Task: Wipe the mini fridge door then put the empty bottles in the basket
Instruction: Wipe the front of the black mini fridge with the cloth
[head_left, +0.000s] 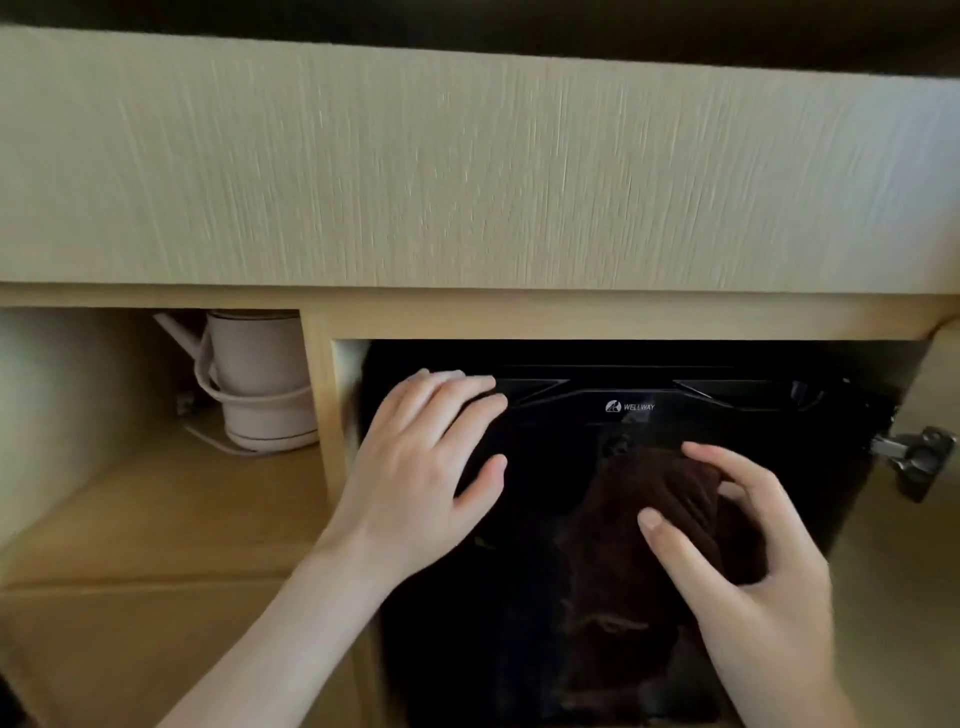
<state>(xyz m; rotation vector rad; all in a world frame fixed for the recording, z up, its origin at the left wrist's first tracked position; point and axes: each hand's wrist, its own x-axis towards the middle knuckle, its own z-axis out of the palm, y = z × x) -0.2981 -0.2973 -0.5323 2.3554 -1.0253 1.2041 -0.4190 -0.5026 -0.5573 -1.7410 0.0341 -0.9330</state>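
Note:
The black glossy mini fridge door (582, 649) fills a wooden cabinet opening at the lower centre, with a small white logo near its top. My left hand (421, 467) lies flat on the door's upper left part, fingers spread. My right hand (748, 561) presses a dark brown cloth (670, 499) against the door's right half, fingers curled around it. The cloth's reflection shows in the door below. No bottles or basket are in view.
A pale electric kettle (260, 384) with its cord stands in the open compartment to the left. A wide wooden counter front (467, 171) runs above. A metal hinge (914, 457) and an opened cabinet door edge sit at the right.

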